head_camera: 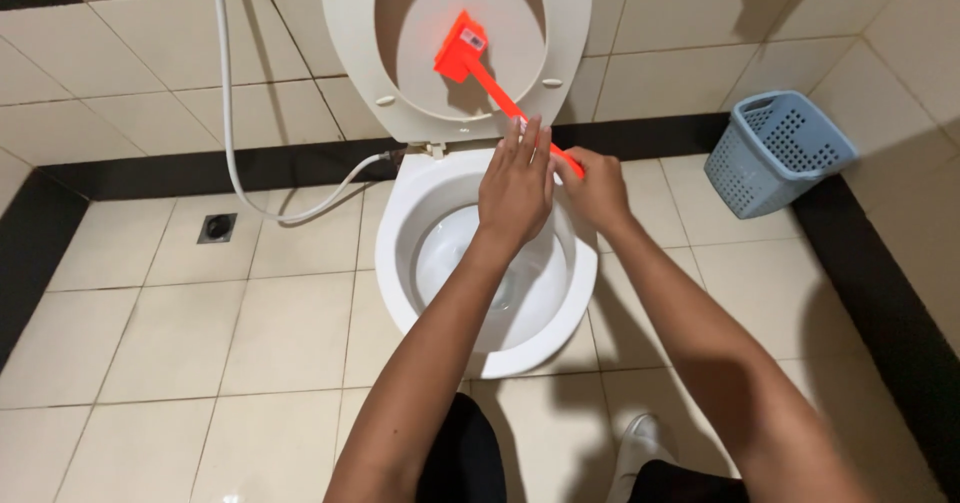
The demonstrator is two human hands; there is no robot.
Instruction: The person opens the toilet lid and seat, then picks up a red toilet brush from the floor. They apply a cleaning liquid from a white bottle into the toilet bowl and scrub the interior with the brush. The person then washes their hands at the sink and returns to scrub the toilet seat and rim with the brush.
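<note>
Standing at six o'clock, the person showed dark trouser legs and one pale shoe point(640, 441) on the beige floor tiles point(250, 343); both forearms reached toward twelve o'clock over the fixture.

Item: white toilet bowl point(400, 263), centre of view, open, with water visible at the bottom.

Item: left hand point(515, 188), over the bowl's far rim. Fingers were extended, nearly flat and close together, their tips lying against the brush handle; a guiding or steadying touch rather than a grasp, as far as could be judged.

Item: right hand point(598, 191), at about one o'clock from the bowl's centre. Fingers were curled tight around the near end of the handle, bearing the tool's weight.

Item: orange brush point(480, 63), long-handled, running diagonally from the right hand up toward eleven o'clock. Its block-shaped head was pressed against the underside of the raised lid, inside the ring of the raised seat point(350, 53); the long handle let the hands stay clear of that surface.

Item: white hose point(228, 113), hanging down the wall at ten o'clock and looping to the bowl's base.

Item: floor drain point(217, 227), nine o'clock.

Item: blue perforated basket point(775, 153), two o'clock, tipped against the wall corner.
</note>
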